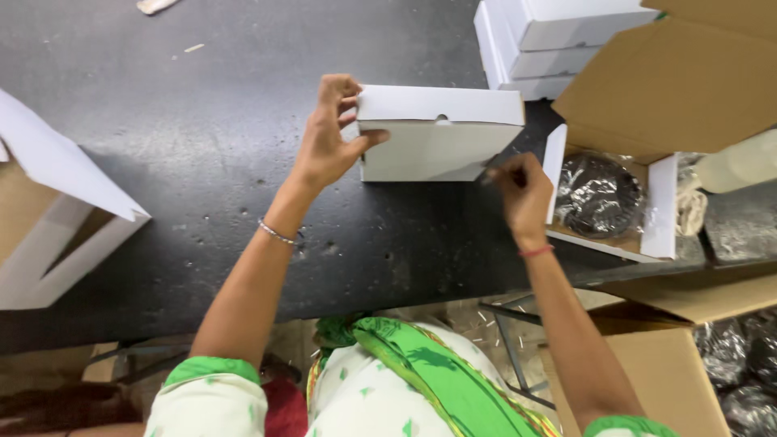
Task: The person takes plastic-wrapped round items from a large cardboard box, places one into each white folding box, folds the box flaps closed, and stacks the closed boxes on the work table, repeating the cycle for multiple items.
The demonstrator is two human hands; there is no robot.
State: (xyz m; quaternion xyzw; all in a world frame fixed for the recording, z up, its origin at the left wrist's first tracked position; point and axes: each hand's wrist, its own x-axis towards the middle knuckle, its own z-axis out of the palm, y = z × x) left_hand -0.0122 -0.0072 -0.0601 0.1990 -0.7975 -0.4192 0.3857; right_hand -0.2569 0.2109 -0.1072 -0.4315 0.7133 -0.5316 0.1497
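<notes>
While the left hand (328, 142) pinches the left end of the closed white box (437, 133) on the worktop (202, 162), its lid could spring up. Right of that box, the right hand (524, 194) is curled shut, seemingly empty; farther right, an open box (660, 210) holds a dark wrapped item (597, 193).

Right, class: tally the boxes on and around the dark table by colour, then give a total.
White boxes: 5: one held, three stacked, one open.
Brown cardboard boxes: 3.
Total: 8
</notes>
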